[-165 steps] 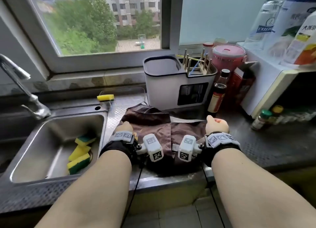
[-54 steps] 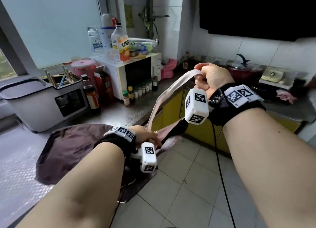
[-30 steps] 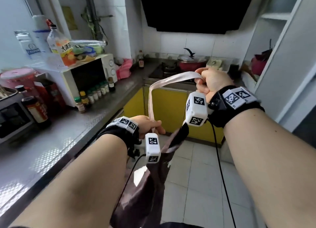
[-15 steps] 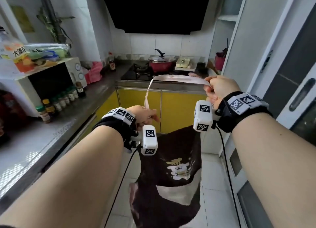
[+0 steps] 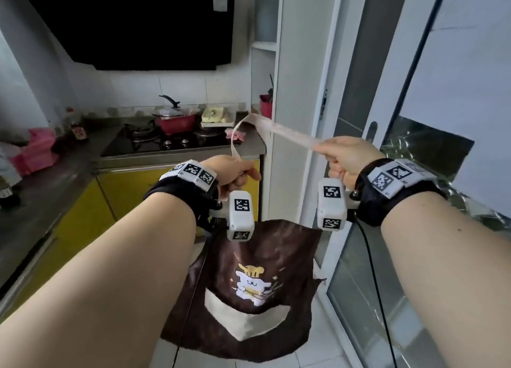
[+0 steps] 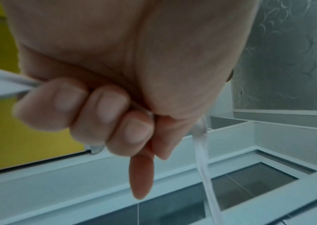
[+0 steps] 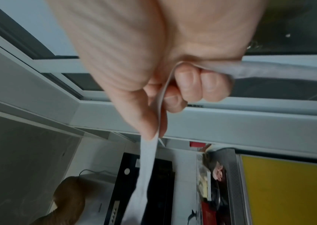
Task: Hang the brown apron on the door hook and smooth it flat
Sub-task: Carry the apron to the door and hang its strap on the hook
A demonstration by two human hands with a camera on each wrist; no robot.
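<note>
The brown apron (image 5: pixel 257 284) hangs in the air below my hands, its cartoon print and pale pocket facing me. Its pale neck strap (image 5: pixel 279 128) loops up between the hands. My left hand (image 5: pixel 235 171) grips one end of the strap (image 6: pixel 202 152) with curled fingers (image 6: pixel 103 109). My right hand (image 5: pixel 345 157) grips the other end, the strap (image 7: pixel 148 153) pinched between thumb and fingers (image 7: pixel 194 83). A white-framed glass door (image 5: pixel 409 174) with a dark handle (image 5: pixel 372 131) stands just right of my right hand. No door hook shows in any view.
A counter with a gas hob and a red pot (image 5: pixel 174 120) runs along the far left, above yellow cabinets (image 5: pixel 121 191). A black range hood (image 5: pixel 132 22) hangs above. A white shelf column (image 5: pixel 265 91) stands beside the door frame. Tiled floor lies below the apron.
I have turned right from the sink counter toward the door. The apron left the counter and now hangs from its strap. Both hands have spread the strap wider and moved right.
</note>
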